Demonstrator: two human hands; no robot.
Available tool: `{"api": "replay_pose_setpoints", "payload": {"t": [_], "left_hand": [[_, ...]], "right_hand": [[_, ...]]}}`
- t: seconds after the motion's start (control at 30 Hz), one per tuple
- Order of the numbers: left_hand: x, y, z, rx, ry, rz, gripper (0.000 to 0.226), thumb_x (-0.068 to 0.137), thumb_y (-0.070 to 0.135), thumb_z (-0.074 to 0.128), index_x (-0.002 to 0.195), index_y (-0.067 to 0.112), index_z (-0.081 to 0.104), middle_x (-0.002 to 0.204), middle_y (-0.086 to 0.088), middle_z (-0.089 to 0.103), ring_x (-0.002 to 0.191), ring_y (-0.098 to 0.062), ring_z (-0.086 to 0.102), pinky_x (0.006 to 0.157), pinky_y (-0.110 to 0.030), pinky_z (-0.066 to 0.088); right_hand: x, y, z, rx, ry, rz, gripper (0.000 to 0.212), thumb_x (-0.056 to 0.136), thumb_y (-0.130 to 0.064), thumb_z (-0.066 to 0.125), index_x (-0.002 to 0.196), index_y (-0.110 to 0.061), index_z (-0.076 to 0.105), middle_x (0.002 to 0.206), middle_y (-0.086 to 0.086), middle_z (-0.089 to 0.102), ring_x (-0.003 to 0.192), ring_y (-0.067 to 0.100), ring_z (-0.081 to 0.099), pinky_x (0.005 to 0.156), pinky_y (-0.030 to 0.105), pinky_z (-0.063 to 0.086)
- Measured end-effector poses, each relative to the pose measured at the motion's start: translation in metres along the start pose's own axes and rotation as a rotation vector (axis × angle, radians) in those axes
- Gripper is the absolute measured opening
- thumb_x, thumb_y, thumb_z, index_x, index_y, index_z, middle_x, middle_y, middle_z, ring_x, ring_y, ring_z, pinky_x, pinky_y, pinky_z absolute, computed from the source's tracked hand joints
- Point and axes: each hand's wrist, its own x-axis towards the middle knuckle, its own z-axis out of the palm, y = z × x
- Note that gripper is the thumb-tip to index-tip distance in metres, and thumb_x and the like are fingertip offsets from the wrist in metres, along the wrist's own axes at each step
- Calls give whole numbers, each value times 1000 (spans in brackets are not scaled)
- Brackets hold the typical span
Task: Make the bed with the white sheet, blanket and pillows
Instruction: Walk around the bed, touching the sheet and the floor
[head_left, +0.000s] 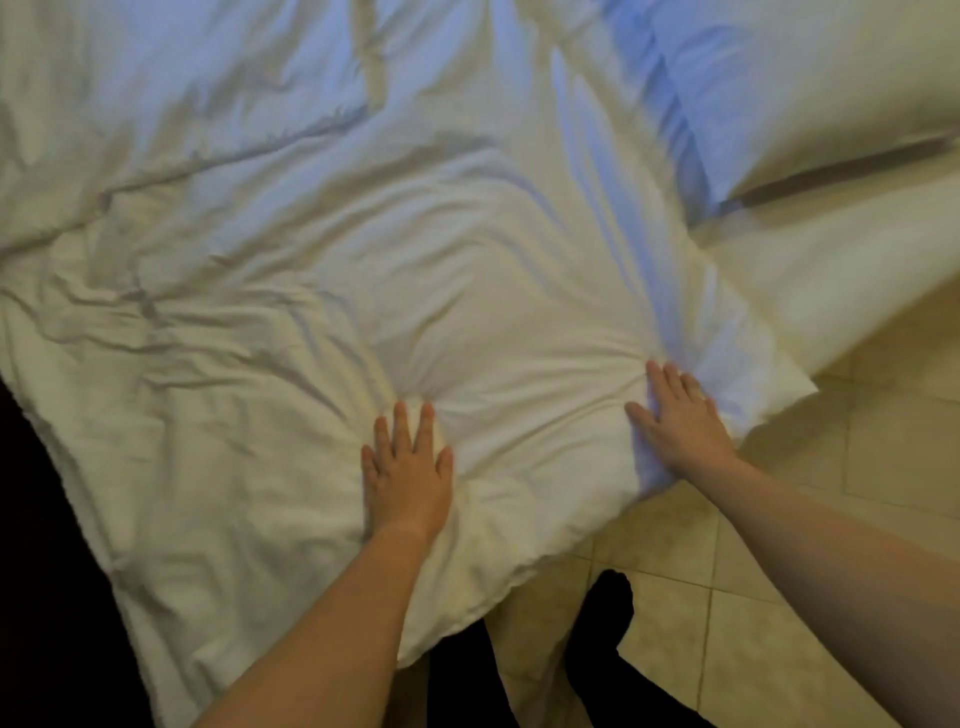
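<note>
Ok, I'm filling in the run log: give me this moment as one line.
left hand: flat, pressing rumpled white fabric blanket | right hand: flat, pressing blanket edge | plump white pillow: beyond right hand

left hand (408, 470) flat, right hand (680, 423) seemingly flat

the blanket (363, 234) is white cloth, matt and soft-looking, padded, its surface crumpled into many folds and creases. it puckers into fine radiating wrinkles where the left hand (408, 467) and the right hand (680, 421) press flat on it. the pillow (810, 88) is cased in white cloth, smoother and tauter, also matt. the sheet (831, 280) below it is plain matt cloth, nearly uncreased. the floor (779, 561) is beige tile, hard and smooth with a faint sheen, parted by darker grout lines. the trouser legs (597, 649) are dark matt cloth.
</note>
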Motion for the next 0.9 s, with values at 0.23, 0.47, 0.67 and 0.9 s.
{"api": "replay_pose_setpoints", "payload": {"t": [0.23,0.47,0.67,0.9], "left_hand": [[-64,79,-88,-245,-142,-97,57,106,46,38,157,22,33,163,-9,26,146,-33,31,118,-44,32],[-147,183,-183,-272,20,46,55,107,47,35,158,26,33,165,-2,25,151,-25,22,118,-43,34],[-176,268,-258,-305,132,169,56,107,47,35,159,29,29,166,1,22,154,-22,14,118,-44,32],[-150,344,-340,-319,227,320,58,107,47,38,160,27,28,166,-2,22,153,-23,16,116,-46,36]], "right_hand": [[-60,22,-118,245,-21,-29,57,101,-51,46,153,-27,40,138,6,62,124,30,57,97,41,48],[-141,69,-231,157,126,-141,61,100,-53,46,155,-29,33,152,1,45,134,28,45,106,44,44],[-173,101,-313,156,265,-176,65,100,-57,43,157,-33,25,160,-3,34,144,25,34,113,44,39],[-167,112,-409,96,426,-182,70,100,-58,45,160,-31,20,165,0,25,148,25,28,116,41,34]]}}
